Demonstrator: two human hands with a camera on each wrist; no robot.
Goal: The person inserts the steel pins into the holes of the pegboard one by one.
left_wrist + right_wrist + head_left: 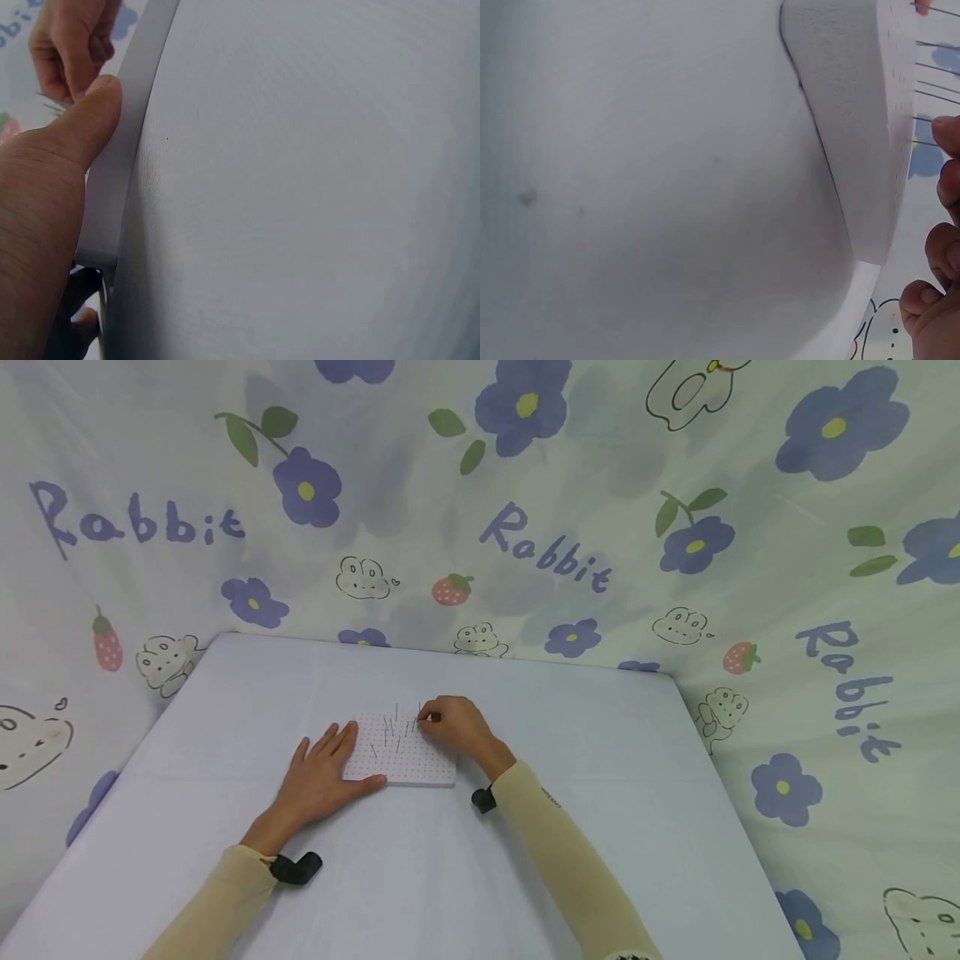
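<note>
A white foam board (420,768) printed with a grid of small dots lies flat on the table. Several thin needles (939,69) stick up from its dotted face, some leaning. My left hand (318,781) rests spread at the board's left side, its thumb along the near edge and fingertips at the left edge. Over the board's far right part, my right hand (461,727) pinches a thin needle between thumb and forefinger, other fingers curled. Whether that needle's tip is in the foam cannot be told. In the left wrist view, the left thumb (97,112) partly covers the needles.
A white cloth covers the table (600,793) all around the board. Behind it hangs a curtain (420,527) with flowers, rabbits and strawberries. Black wrist cameras (296,868) sit on both wrists.
</note>
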